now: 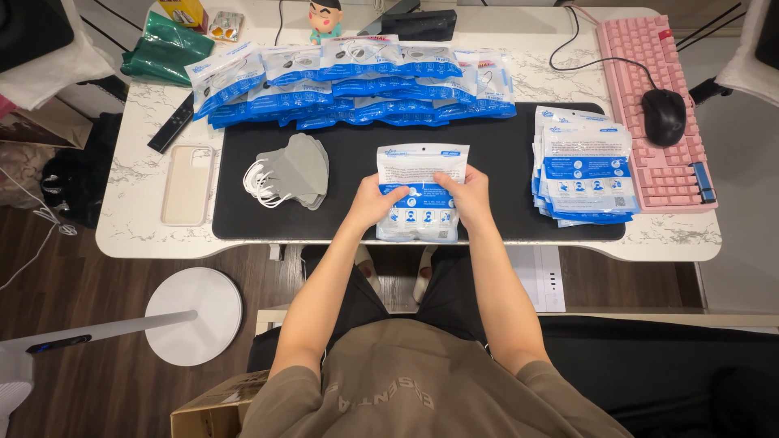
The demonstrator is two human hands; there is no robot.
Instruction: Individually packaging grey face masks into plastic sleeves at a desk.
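Your left hand (375, 204) and right hand (465, 195) both pinch a blue-and-white mask packet (422, 193) flat at the frame's centre on the black desk mat (349, 219). Grey masks (294, 171) lie left; stacked packets (583, 172) right.

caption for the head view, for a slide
Both hands, left hand and right hand, hold a blue-and-white pouch over a black desk mat.

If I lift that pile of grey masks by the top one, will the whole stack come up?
Probably not: the grey masks lie loosely fanned, so only the top one would likely lift. They look soft and light, so they'd flop. Their white ear loops trail out and might snag neighbours.
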